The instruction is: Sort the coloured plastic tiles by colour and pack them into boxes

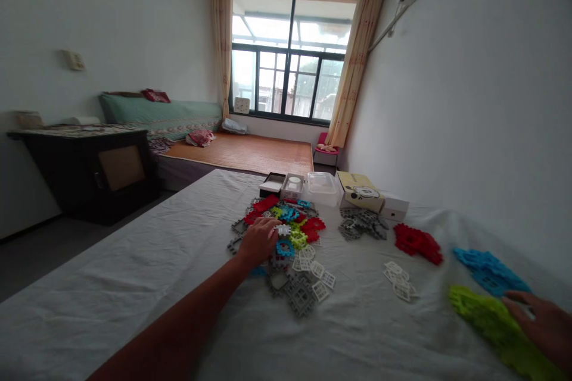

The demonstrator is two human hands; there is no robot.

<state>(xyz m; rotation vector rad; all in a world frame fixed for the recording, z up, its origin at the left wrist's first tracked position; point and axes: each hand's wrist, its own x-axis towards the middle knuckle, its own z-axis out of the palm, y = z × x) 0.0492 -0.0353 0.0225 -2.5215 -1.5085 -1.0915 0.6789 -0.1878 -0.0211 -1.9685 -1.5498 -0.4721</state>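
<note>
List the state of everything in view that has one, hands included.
Left hand: fingertips at a white piece, grip unclear
Right hand: at the green pile, grip unclear
Mixed pile: colours jumbled
Red pile: heaped, single colour
Blue pile: heaped, single colour
Black box: open
Curtains: drawn aside
Cloth: creased

Bare left hand (pixel 258 242) here, rounded knuckles, and behind it a bare forearm (pixel 187 315), long and slim, widening from a narrow wrist (pixel 239 263); over at the right edge, a bare right hand (pixel 547 321), blurred, partly cut off.
</note>
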